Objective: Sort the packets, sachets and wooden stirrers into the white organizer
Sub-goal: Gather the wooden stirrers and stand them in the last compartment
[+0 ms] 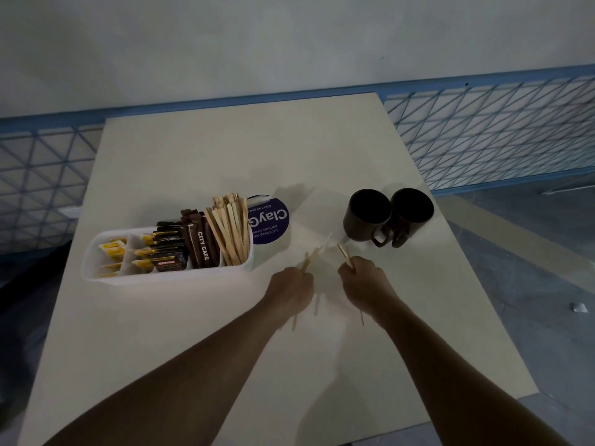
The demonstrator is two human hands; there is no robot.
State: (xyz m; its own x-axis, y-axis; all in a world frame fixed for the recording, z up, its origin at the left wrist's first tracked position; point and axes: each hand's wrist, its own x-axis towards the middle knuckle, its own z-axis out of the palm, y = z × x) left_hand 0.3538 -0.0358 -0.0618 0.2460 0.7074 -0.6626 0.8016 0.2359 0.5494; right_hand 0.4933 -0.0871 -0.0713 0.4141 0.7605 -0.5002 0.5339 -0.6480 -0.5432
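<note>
At the middle of a pale desk (pixel 225 156), a person's left hand (pixel 291 289) and right hand (pixel 363 284) are working close together, each with its fingers (pixel 306 279) curling round a few wooden stirrers (pixel 314 255). Just to their left, the white organizer (pixel 167 278) is sitting on the desk, holding yellow sachets (pixel 112 252), black packets (pixel 169 249), brown sachets (pixel 201 246) and, at its right end, a leaning stirrer bundle (pixel 231 230). Two dark mugs (pixel 367 217) are standing side by side, touching, beyond the right hand, and a round purple sticker (pixel 272 220) is lying behind the organizer.
</note>
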